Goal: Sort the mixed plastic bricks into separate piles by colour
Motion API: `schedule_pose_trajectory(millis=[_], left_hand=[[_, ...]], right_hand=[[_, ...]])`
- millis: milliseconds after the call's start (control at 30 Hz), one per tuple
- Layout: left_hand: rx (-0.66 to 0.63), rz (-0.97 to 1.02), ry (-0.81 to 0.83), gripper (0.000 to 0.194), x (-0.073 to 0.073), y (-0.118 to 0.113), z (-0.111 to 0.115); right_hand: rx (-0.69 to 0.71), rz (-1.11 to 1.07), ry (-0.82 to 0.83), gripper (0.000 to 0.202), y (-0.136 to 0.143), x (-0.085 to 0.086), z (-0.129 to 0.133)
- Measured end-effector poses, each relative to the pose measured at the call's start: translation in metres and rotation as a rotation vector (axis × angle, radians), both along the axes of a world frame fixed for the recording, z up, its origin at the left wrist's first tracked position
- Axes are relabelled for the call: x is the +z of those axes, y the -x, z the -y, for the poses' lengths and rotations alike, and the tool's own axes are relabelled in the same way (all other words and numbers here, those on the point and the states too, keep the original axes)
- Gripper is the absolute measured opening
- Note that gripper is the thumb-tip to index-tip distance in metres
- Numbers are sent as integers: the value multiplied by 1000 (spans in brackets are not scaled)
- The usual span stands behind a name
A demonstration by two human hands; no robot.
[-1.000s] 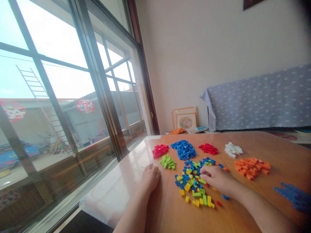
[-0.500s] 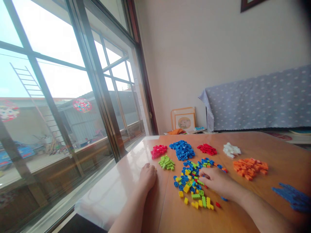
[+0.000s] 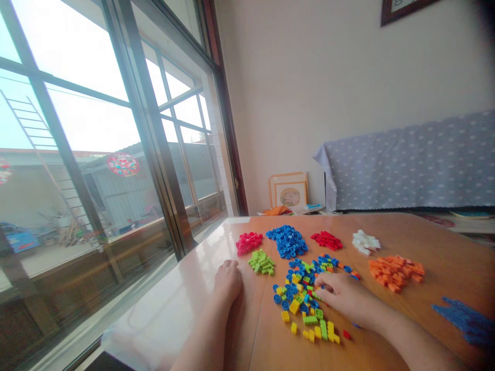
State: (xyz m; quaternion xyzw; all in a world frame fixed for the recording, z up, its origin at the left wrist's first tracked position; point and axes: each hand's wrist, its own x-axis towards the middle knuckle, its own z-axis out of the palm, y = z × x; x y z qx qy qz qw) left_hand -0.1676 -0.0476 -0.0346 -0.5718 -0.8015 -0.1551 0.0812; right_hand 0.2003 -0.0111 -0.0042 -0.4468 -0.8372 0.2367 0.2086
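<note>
My right hand (image 3: 342,293) reaches over a mixed pile of toy building bricks (image 3: 297,296), in blue, yellow, green, orange and red. Its thumb and forefinger stand apart at the right side of the pile, and I see nothing between them. My left hand (image 3: 228,281) rests on the table with its fingers curled in; whatever they may hold is hidden. Just beyond it lies a heap of light green bricks (image 3: 262,262). Loose yellow bricks (image 3: 330,331) and a red brick (image 3: 346,334) are scattered along the near side of the mixed pile.
Sorted heaps surround the mixed pile: pink-red pieces (image 3: 248,243), blue round pieces (image 3: 288,241), red pieces (image 3: 327,240), white pieces (image 3: 365,241), orange pieces (image 3: 396,273) and long blue pieces (image 3: 464,317). The wooden table (image 3: 270,330) stands beside a large window (image 3: 88,118).
My view has shifted slightly to the right. My right hand stays at the pile, its thumb and forefinger a little differently placed. My left hand remains resting on the table.
</note>
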Motion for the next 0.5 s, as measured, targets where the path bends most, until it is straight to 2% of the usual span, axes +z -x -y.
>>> schedule_pose_trajectory(millis=[233,400,500], left_hand=[[-15,10,-3,36,0,1,3],[-26,-5,-71,40,-4,4,2],[-48,24,-59,35,-1,2,3]], right_hand=[[37,30,-16,24,2,-3,-1],[41,52,-28,23,1,-7,-5],[35,60,-27,23,1,-8,-4]])
